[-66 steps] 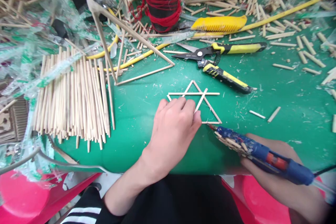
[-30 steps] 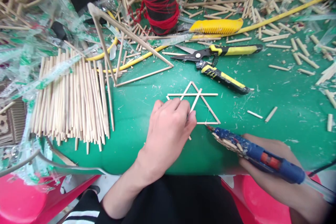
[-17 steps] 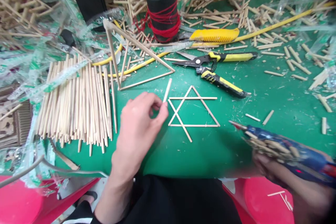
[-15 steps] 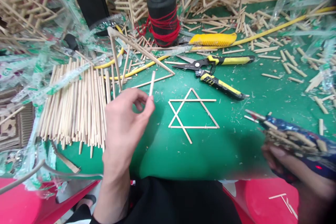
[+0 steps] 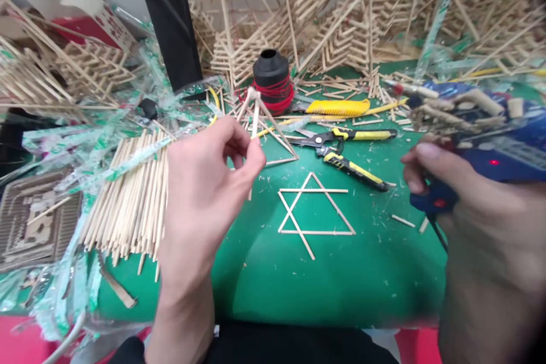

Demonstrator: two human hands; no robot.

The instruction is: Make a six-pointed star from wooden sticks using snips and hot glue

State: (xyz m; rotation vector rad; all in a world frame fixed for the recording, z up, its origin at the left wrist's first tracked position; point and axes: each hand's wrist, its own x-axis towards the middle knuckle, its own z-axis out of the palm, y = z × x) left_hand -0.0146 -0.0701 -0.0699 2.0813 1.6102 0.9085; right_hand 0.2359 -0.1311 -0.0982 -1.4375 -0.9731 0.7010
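While the left hand (image 5: 198,196) pinches 1 stick (image 5: 255,123) left of the shears (image 5: 339,161), the right hand (image 5: 482,207) grips the gun (image 5: 482,168) right of them, probably aloft to clear the star (image 5: 313,190) flat on their near side.

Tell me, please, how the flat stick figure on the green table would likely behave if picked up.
The stick figure is probably light, being a few thin sticks around open gaps. It may flex or come apart at its corners, where sticks meet only near their tips. Lying flat on the table, it seems unlikely to roll.
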